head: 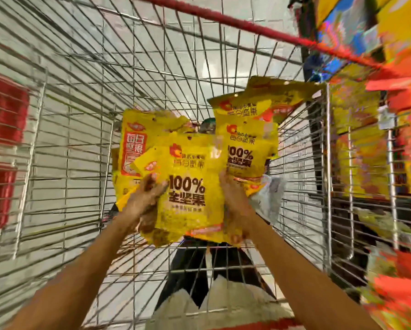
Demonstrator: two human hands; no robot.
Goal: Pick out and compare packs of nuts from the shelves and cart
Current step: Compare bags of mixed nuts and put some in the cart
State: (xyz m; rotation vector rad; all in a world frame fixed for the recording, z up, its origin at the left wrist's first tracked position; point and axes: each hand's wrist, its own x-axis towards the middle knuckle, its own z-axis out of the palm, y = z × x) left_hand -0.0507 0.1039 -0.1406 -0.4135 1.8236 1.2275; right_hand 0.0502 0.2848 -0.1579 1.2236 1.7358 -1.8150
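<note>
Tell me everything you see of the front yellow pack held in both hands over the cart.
The front pack is a glossy yellow pouch, printed with a red logo, dark "100%" and Chinese characters, with an orange strip at the bottom. It stands upright, face to the camera, over the wire cart. The left hand grips its left edge, the right hand its right. Similar yellow packs overlap behind it.

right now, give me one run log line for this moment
left hand: grips front pack, left edge | right hand: grips its right edge | other packs: fanned behind | below: wire cart
</note>
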